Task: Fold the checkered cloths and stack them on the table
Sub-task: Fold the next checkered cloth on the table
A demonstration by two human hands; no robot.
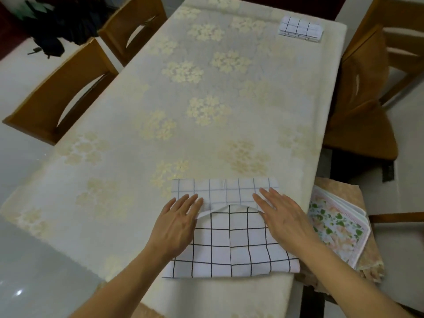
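— What are the flat hands covering on the white checkered cloth with black lines (231,244)?

— The left hand (176,223) is hiding the cloth's left edge, and the right hand (284,219) is hiding where the turned-over flap meets the right side. What lies under either palm cannot be told.

— And the small folded stack of white checkered cloths (300,30) at the far corner?

— It is sitting too small to count its layers.

— The pile of floral-printed fabric (337,228) on the right?

— The table's cream flowered tablecloth (206,99) is cutting off its near side. The dark heap (57,26) at the top left is blurring into shadow; the frame edge is cropping both forearms.
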